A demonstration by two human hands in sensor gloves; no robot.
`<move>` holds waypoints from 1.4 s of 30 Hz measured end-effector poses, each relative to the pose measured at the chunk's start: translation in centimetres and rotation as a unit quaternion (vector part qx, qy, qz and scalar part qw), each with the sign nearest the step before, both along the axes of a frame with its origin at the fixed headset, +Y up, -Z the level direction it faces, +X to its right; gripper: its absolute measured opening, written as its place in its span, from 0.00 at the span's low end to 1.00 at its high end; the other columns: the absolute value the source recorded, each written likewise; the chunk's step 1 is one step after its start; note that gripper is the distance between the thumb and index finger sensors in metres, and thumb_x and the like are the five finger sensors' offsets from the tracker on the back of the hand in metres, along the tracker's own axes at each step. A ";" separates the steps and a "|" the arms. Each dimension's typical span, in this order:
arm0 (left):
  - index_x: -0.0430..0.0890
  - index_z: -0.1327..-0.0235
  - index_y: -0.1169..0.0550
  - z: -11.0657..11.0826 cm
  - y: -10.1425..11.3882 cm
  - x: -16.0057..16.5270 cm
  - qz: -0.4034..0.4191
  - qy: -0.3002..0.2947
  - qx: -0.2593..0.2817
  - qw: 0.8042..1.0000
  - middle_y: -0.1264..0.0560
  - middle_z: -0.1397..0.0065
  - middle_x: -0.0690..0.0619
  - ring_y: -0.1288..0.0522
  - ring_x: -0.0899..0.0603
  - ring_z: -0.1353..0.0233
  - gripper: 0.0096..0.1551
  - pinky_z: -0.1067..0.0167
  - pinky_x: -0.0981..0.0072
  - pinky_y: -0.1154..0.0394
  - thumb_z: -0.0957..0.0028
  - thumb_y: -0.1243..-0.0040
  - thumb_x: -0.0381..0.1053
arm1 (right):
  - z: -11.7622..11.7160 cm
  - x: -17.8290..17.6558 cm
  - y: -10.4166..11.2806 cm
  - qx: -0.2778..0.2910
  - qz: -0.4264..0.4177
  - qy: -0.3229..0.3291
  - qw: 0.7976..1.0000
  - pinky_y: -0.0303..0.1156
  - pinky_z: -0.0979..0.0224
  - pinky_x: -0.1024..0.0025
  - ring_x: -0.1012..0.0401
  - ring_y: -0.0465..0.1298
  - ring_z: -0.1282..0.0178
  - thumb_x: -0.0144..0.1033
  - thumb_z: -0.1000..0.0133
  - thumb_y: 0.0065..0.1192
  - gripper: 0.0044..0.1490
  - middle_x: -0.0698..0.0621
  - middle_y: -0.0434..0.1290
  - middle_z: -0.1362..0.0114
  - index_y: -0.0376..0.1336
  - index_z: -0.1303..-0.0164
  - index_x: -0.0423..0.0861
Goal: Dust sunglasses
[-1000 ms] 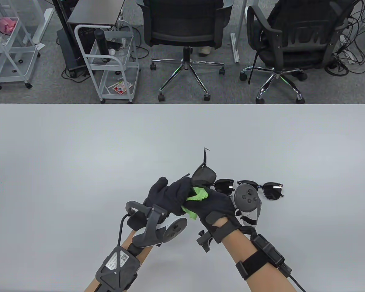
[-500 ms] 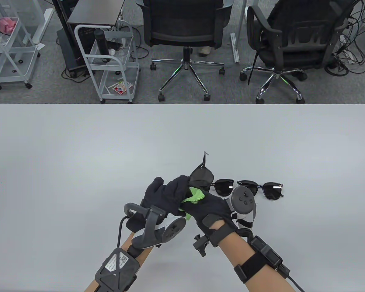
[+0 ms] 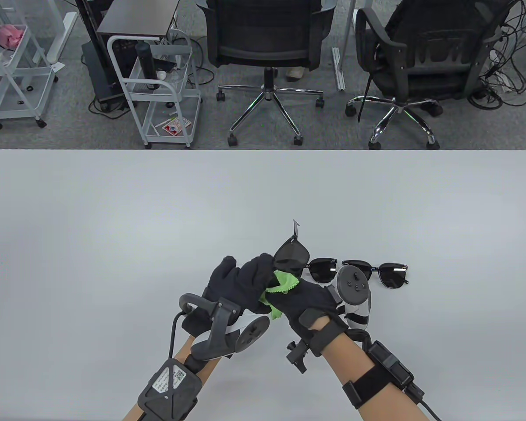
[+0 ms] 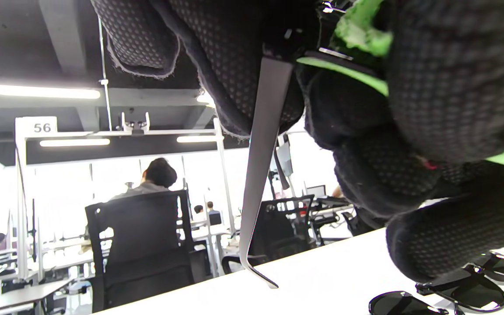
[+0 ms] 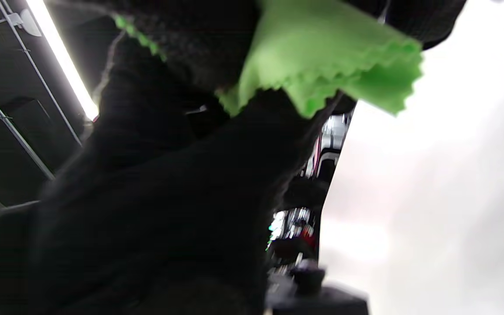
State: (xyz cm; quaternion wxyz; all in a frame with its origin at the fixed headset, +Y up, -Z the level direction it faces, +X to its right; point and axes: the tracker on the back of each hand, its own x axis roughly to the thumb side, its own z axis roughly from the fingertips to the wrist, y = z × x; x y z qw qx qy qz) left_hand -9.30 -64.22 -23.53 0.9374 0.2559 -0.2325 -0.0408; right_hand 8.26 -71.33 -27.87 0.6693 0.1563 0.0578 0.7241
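Beyond the white table (image 3: 114,210) lies grey carpet with two black office chairs (image 3: 265,39) (image 3: 425,52), two white wire carts (image 3: 162,87) (image 3: 8,66) and a tangle of cables (image 3: 508,66) at the far right. The left wrist view shows further desks and a seated person (image 4: 149,183) in the background.

Sunglasses count: two pairs. One pair, the held sunglasses (image 3: 291,254), is raised off the table between the two hands, with one dark lens showing above the gloves and one temple arm pointing away from the person. The second pair, the resting sunglasses (image 3: 372,272), lies flat on the table just right of the held pair, partly hidden behind the right-hand tracker (image 3: 354,287).

Cloth count: one green cloth (image 3: 280,285), with a zigzag edge.

Left hand (image 3: 241,285): fingers curled round the frame of the held sunglasses; the left wrist view shows a temple arm hanging down from its grip, tip close to the table.

Right hand (image 3: 307,302): fingers closed on the green cloth, bunched against the held sunglasses where the two hands meet. Exact contact with the lens is hidden by the gloves. The right wrist view is blurred and shows only glove and cloth.

Both hands sit near the table's near edge, just left of the resting sunglasses.
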 end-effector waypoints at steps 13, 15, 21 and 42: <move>0.54 0.26 0.35 -0.2 -0.1 -0.2 0.000 0.022 0.005 1.000 0.25 0.29 0.61 0.14 0.58 0.46 0.65 0.28 0.51 0.27 0.80 0.28 0.78 | 0.2 -0.8 0.0 -0.005 -0.023 0.061 0.998 0.65 0.32 0.35 0.43 0.78 0.34 0.38 0.45 0.62 0.31 0.43 0.76 0.32 0.66 0.35 0.37; 0.54 0.26 0.35 -0.4 -0.3 -0.2 -0.007 0.027 0.006 1.000 0.25 0.29 0.61 0.13 0.58 0.45 0.64 0.28 0.51 0.27 0.79 0.28 0.78 | 0.1 -0.8 0.0 -0.004 -0.006 0.051 0.999 0.65 0.32 0.35 0.42 0.77 0.33 0.35 0.47 0.64 0.31 0.43 0.76 0.32 0.66 0.34 0.37; 0.54 0.26 0.34 -0.5 -0.4 0.3 0.007 0.025 -0.007 1.000 0.25 0.29 0.61 0.13 0.58 0.44 0.65 0.28 0.51 0.26 0.79 0.29 0.79 | 0.1 0.0 0.4 0.019 0.043 -0.058 0.997 0.73 0.36 0.42 0.51 0.88 0.47 0.47 0.53 0.76 0.27 0.50 0.86 0.47 0.76 0.50 0.42; 0.68 0.31 0.46 -4.5 -1.1 -6.5 0.066 0.069 -0.145 0.985 0.41 0.20 0.68 0.29 0.48 0.18 0.55 0.23 0.49 0.34 0.68 0.23 0.58 | 0.9 4.8 7.4 0.313 0.200 -0.123 0.920 0.68 0.32 0.37 0.43 0.78 0.31 0.44 0.47 0.66 0.35 0.44 0.74 0.27 0.65 0.31 0.41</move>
